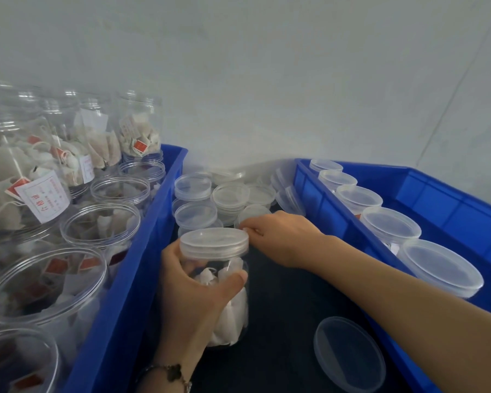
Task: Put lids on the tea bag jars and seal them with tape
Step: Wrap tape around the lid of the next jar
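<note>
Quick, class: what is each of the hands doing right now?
Left hand: grips the jar.
Right hand: fingertips pinch at the lid rim.

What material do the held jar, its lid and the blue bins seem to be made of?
Jar: clear glossy plastic, probably; tea bags show through.
Lid: frosted, translucent plastic, ribbed rim.
Bins: opaque blue moulded plastic, slight sheen.

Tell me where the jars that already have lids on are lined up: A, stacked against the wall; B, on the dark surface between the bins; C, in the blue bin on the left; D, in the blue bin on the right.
D: a row of lidded jars stands along the near wall of the right blue bin, while the jars in the left blue bin are open-topped.
</note>
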`<move>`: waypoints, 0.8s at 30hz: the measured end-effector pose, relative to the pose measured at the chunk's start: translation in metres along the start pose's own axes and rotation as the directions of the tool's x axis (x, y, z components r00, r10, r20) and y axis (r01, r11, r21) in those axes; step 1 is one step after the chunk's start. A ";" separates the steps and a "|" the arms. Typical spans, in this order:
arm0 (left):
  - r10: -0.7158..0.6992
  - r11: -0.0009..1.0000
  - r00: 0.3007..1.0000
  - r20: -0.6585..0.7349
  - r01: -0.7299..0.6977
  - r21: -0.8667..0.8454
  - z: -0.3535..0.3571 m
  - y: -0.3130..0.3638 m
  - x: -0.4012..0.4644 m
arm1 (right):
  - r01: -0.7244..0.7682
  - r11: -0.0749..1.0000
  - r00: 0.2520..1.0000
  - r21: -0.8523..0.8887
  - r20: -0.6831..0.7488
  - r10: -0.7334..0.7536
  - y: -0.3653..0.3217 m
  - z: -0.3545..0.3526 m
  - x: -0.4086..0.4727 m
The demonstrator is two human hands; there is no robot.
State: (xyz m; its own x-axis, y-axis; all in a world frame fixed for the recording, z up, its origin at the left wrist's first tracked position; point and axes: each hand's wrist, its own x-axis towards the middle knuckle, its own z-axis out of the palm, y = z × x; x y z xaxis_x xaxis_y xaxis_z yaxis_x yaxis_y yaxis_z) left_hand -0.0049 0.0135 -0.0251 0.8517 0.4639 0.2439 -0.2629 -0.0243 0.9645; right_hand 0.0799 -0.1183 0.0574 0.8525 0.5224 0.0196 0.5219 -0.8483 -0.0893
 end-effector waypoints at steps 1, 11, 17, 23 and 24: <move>0.011 1.000 1.000 -0.007 -0.011 0.007 -0.001 0.000 0.001 | -0.008 1.000 1.000 -0.003 0.000 0.008 0.000 0.001 0.002; 0.050 0.998 0.998 -0.041 -0.047 0.050 0.002 0.000 0.002 | -0.102 0.995 0.995 0.007 0.023 0.102 -0.001 0.005 0.019; 0.021 1.000 0.999 -0.026 -0.020 0.021 0.001 -0.001 0.004 | -0.115 0.993 0.992 -0.022 0.045 0.116 -0.012 0.006 0.023; 0.044 0.999 0.998 0.044 -0.045 0.018 0.003 -0.001 0.002 | -0.079 0.997 0.992 -0.022 0.098 0.081 -0.012 0.018 0.016; 0.039 0.999 0.998 0.056 -0.040 0.011 0.003 -0.001 0.002 | -0.080 0.997 0.990 0.001 0.114 0.079 -0.011 0.019 0.016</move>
State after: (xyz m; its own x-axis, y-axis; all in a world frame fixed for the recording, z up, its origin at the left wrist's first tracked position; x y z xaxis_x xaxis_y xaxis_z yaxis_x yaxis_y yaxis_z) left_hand -0.0015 0.0118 -0.0254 0.8647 0.4126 0.2866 -0.2917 -0.0522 0.9551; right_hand 0.0875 -0.0993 0.0402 0.8820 0.4603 -0.1012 0.4524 -0.8871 -0.0918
